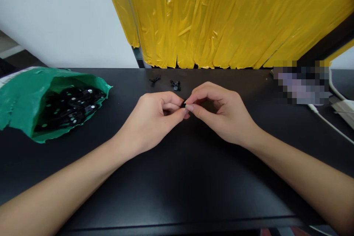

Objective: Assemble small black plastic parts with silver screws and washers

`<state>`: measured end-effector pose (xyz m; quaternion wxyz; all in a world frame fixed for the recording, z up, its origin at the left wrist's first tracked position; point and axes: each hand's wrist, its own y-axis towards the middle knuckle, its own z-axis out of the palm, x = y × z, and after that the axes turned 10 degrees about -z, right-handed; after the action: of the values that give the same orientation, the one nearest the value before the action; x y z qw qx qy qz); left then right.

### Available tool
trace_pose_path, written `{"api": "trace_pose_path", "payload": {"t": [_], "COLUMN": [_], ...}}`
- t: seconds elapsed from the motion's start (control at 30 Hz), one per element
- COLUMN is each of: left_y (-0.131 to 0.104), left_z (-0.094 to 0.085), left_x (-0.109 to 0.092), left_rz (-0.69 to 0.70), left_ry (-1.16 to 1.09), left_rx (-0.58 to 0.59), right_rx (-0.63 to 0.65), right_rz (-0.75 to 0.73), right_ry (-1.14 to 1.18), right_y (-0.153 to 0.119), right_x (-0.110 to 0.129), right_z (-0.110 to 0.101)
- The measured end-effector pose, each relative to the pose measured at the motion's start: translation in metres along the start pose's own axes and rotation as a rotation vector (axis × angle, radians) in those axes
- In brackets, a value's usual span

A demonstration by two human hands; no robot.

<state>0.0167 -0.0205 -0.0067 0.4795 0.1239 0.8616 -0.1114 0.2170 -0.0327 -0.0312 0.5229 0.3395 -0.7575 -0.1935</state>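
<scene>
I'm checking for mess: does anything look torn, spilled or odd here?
The green bag at left gapes with a ragged, torn-looking rim, and the yellow sheeting at the back has an uneven lower edge. Two black pieces lie outside the bag; nothing looks spilled.

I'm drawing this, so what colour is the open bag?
The bag is mostly green; the head view shows it.

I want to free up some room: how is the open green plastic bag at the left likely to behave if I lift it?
The open green plastic bag will probably flop, since its walls look thin and creased. The small glossy black parts inside could spill if it tips, as its wide mouth gapes to one side.
</scene>
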Motion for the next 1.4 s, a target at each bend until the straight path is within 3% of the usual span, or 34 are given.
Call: {"api": "trace_pose_path", "payload": {"t": [0.7, 1.03, 1.4], "left_y": [-0.0033, -0.0058, -0.0057], "left_z": [0.0012, 0.0046, 0.004], "left_x": [0.001, 0.0002, -0.0007], "left_rz": [0.078, 0.035, 0.112], "left_ry": [0.19, 0.021, -0.069], "left_rx": [-0.06, -0.033, -0.027], "right_rx": [0.05, 0.029, -0.032], "right_rz": [0.039, 0.097, 0.127], "right_ry": [0.031, 0.132, 0.301], "right_y": [-0.0034, -0.0048, -0.0036], "right_x": [0.0011, 0.0052, 0.0067], "right_z": [0.001, 0.0038, 0.0057]}}
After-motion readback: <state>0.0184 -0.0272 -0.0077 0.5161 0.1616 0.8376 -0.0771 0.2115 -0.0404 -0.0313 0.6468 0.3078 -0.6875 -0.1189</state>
